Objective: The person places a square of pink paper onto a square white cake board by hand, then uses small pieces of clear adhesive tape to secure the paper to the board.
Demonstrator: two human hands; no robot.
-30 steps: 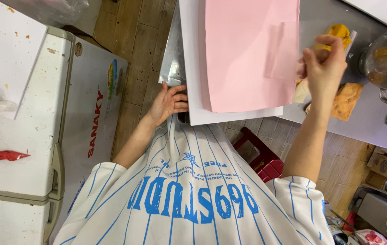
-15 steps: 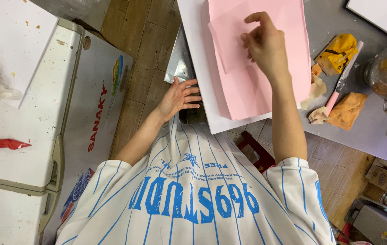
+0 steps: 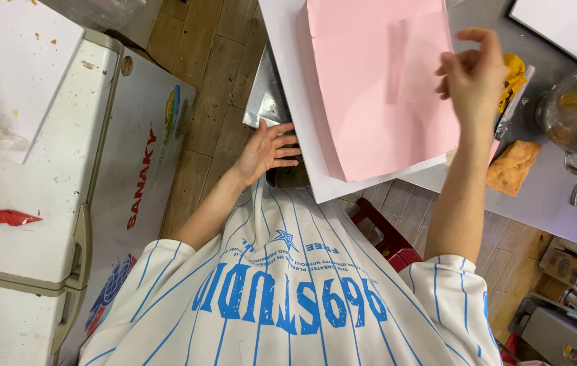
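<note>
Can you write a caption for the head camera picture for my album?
Right hand lifts above a pink paper stack while the left hand rests at the white board edge.

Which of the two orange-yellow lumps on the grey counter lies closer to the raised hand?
The yellow lump just past the right hand, almost touching its fingers. The other, the orange lump, lies lower down beside the forearm, nearer the counter edge.

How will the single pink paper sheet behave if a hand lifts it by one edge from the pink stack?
The top pink sheet looks thin and already lifts near the right hand, so it is probably floppy and very light. It may slide easily over the pink stack.
</note>
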